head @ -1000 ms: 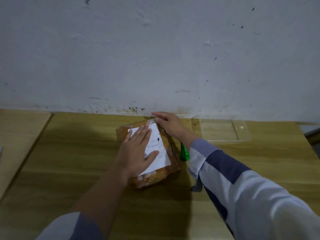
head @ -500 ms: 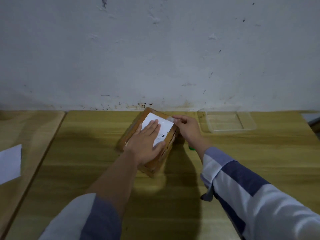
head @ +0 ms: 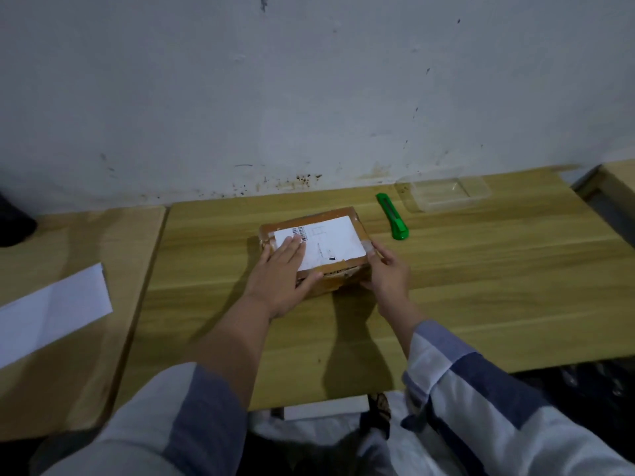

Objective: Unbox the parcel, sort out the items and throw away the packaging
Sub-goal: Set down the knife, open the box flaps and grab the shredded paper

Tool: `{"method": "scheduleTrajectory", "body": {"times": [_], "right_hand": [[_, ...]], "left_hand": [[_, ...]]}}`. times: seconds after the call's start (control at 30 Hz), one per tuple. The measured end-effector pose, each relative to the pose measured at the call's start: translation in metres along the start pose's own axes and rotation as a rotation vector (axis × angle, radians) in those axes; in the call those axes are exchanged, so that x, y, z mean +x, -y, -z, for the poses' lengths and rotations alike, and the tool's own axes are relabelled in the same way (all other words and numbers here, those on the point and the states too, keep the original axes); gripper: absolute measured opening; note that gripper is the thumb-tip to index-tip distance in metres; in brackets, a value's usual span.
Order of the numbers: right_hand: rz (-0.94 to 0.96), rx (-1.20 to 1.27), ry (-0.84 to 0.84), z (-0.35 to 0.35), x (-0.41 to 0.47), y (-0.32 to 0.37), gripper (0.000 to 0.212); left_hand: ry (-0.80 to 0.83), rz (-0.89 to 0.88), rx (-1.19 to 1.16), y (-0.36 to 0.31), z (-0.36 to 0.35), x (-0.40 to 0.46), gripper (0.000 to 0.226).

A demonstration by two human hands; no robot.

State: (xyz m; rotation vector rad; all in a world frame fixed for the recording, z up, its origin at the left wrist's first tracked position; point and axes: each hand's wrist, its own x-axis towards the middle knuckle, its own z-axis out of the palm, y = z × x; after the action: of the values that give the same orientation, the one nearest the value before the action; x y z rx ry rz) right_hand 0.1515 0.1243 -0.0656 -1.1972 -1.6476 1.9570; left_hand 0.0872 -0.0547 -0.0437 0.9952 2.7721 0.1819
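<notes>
The parcel (head: pixel 318 250) sits just above the middle of the frame on the table (head: pixel 481 286), taped shut, white label (head: pixel 323 245) up. The left hand (head: pixel 283 276) lies flat on its top, fingers straight, pressing. The right hand (head: pixel 388 273) cups the right-hand corner, fingers lightly bent against the side — whether it truly grips I cannot tell. It looks like stiff cardboard, small and probably light; glossy tape may be slick, so the edges and corners are the best hold. The green knife (head: pixel 393 218) lies upper right of it, beside a clear tray (head: pixel 446 194) — likely the tool for the seams.
</notes>
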Motion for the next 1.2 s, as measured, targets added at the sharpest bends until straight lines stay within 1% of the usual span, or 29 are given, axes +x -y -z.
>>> {"method": "scheduleTrajectory", "body": {"times": [0.13, 0.23, 0.27, 0.33, 0.4, 0.43, 0.47, 0.5, 0.57, 0.63, 0.7, 0.77, 0.9, 0.97, 1.07, 1.13, 1.2], "right_hand": [[-0.001, 0.024, -0.054, 0.002, -0.033, -0.016, 0.032], [0.017, -0.037, -0.068, 0.004, -0.05, -0.023, 0.029], [0.039, -0.106, -0.068, 0.006, -0.053, -0.024, 0.028], [0.167, -0.386, -0.062, 0.012, -0.054, -0.025, 0.032], [0.389, -0.724, -0.065, 0.019, -0.055, -0.022, 0.036], [0.533, -0.841, -0.052, 0.02, -0.056, -0.018, 0.037], [0.67, -0.921, 0.004, 0.02, -0.055, -0.014, 0.036], [0.76, -0.985, 0.099, 0.019, -0.054, -0.01, 0.035], [0.808, -1.122, 0.287, 0.015, -0.05, -0.006, 0.033], [0.812, -1.209, 0.391, 0.014, -0.049, -0.003, 0.033], [0.881, -1.228, 0.429, 0.014, -0.049, -0.001, 0.031], [0.942, -1.221, 0.43, 0.013, -0.049, 0.001, 0.027], [1.057, -1.134, 0.363, 0.011, -0.049, -0.002, 0.018], [1.06, -1.077, 0.313, 0.009, -0.051, -0.002, 0.016], [1.052, -1.003, 0.276, 0.007, -0.054, 0.005, 0.017], [1.097, -0.94, 0.287, 0.006, -0.054, 0.012, 0.017], [1.147, -0.878, 0.294, 0.008, -0.052, 0.019, 0.02]], "left_hand": [[-0.009, -0.058, 0.01, 0.01, -0.006, -0.024, 0.076], [-0.003, -0.093, 0.028, 0.017, -0.01, -0.033, 0.078], [-0.008, -0.096, 0.03, 0.019, -0.01, -0.035, 0.08], [-0.042, -0.072, 0.015, 0.02, -0.011, -0.039, 0.085], [-0.09, -0.021, -0.017, 0.018, -0.011, -0.044, 0.093], [-0.114, 0.014, -0.045, 0.018, -0.012, -0.046, 0.097], [-0.134, 0.055, -0.086, 0.018, -0.014, -0.048, 0.102], [-0.147, 0.098, -0.138, 0.019, -0.015, -0.05, 0.106], [-0.154, 0.169, -0.251, 0.021, -0.016, -0.052, 0.116], [-0.151, 0.223, -0.363, 0.02, -0.016, -0.053, 0.122], [-0.157, 0.261, -0.449, 0.018, -0.016, -0.053, 0.124], [-0.165, 0.281, -0.487, 0.017, -0.015, -0.052, 0.125], [-0.165, 0.298, -0.463, 0.018, -0.014, -0.05, 0.126], [-0.164, 0.282, -0.416, 0.021, -0.015, -0.049, 0.122], [-0.203, 0.251, -0.407, 0.024, -0.013, -0.049, 0.109], [-0.252, 0.25, -0.461, 0.026, -0.006, -0.047, 0.094], [-0.303, 0.248, -0.487, 0.027, 0.003, -0.044, 0.083]]}}
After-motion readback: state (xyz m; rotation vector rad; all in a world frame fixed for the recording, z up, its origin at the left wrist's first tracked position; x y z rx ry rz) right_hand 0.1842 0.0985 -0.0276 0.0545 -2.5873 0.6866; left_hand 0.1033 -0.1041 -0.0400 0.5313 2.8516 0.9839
